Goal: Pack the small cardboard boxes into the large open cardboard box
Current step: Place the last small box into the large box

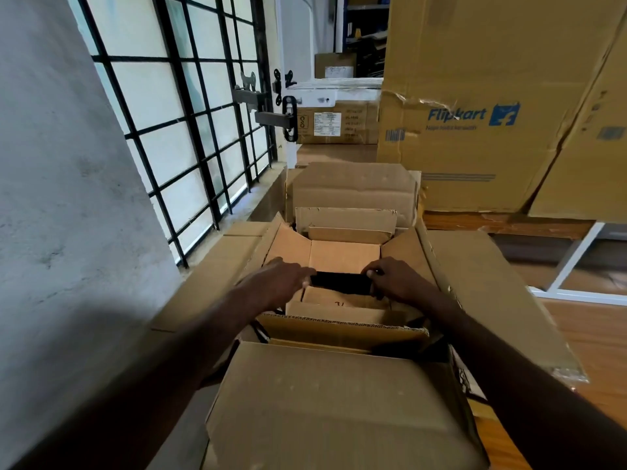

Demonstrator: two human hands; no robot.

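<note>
Left hand [283, 281] and right hand [395, 281], fingers curled, gripping opposite ends of flat black rectangular object [341, 282] inside large open brown cardboard box [475, 276], above small brown cardboard boxes [339, 305].

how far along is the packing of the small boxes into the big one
Partly done, it seems. Small cardboard boxes already sit inside the large open cardboard box. In hand: the left hand and right hand each have a grip on one end of a black item just above those boxes; what it is I cannot tell. Left: seating it and closing the flaps. No unpacked small boxes are clearly visible.
</note>
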